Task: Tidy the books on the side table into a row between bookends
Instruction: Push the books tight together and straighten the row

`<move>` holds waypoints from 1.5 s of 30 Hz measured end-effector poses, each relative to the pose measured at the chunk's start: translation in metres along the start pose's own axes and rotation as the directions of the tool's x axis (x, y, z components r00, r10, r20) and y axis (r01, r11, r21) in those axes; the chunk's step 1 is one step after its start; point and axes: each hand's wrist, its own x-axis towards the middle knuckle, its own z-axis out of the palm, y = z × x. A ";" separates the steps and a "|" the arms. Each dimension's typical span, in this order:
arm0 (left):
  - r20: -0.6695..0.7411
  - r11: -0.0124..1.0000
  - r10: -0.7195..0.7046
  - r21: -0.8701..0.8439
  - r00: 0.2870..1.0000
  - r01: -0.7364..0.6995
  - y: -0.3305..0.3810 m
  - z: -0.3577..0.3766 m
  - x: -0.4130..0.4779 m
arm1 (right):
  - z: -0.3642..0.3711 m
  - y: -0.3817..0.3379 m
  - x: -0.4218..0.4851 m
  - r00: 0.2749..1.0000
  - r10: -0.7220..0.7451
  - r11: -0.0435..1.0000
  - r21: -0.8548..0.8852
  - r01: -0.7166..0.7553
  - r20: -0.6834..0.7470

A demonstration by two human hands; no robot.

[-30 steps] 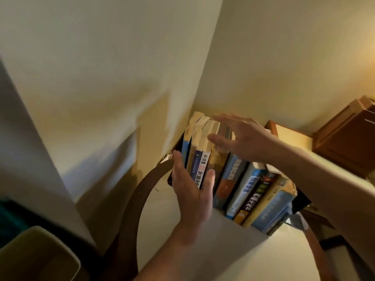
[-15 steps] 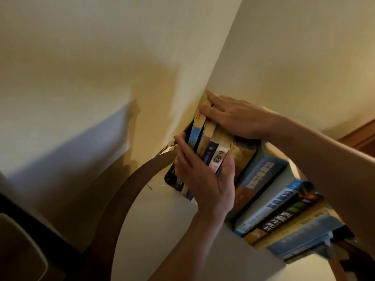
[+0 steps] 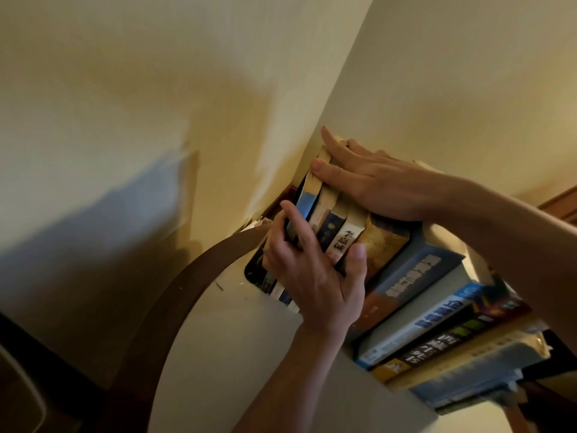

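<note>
Both hands have their fingers on one small bunch of books [image 3: 338,228] at the far left end of the row. The left hand's fingers [image 3: 295,221] curl round the bunch's left side and its thumb [image 3: 356,256] presses the right side, so the left hand [image 3: 312,279] grips the slim spines from the near side. The right hand's fingers [image 3: 340,157] lie straight and close together across the top edges of the same books, their tips reaching toward the corner of the wall [image 3: 156,120]. The right hand [image 3: 377,185] rests flat there, palm down, curled round nothing.

The bunch stands roughly upright, leaning a little, close into the corner where the two walls meet. Just left of it, a dark flat piece [image 3: 253,270] with a rounded corner stands on the table; whether it is a bookend cannot be told. To the right, touching the bunch, larger books [image 3: 415,285] lean over in a slanted row, spines facing out, the last ones blurred.

All of them sit on the side table [image 3: 249,354], a pale round top with a dark brown rim [image 3: 175,304]. The left forearm comes in from the near edge, the right forearm from the right. A pale container [image 3: 18,389] shows dimly at the near left, below the table.
</note>
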 end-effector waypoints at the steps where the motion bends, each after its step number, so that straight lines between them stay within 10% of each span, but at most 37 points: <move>1: 0.000 1.000 0.024 0.002 1.000 -0.024 -0.002 0.000 -0.001 | 0.000 -0.002 -0.001 1.000 0.006 1.000 0.008 -0.006 0.004; 45: 0.018 0.980 0.196 -0.047 0.980 -0.195 -0.009 0.002 0.001 | 0.000 -0.007 -0.012 0.999 0.012 1.000 0.007 -0.013 0.051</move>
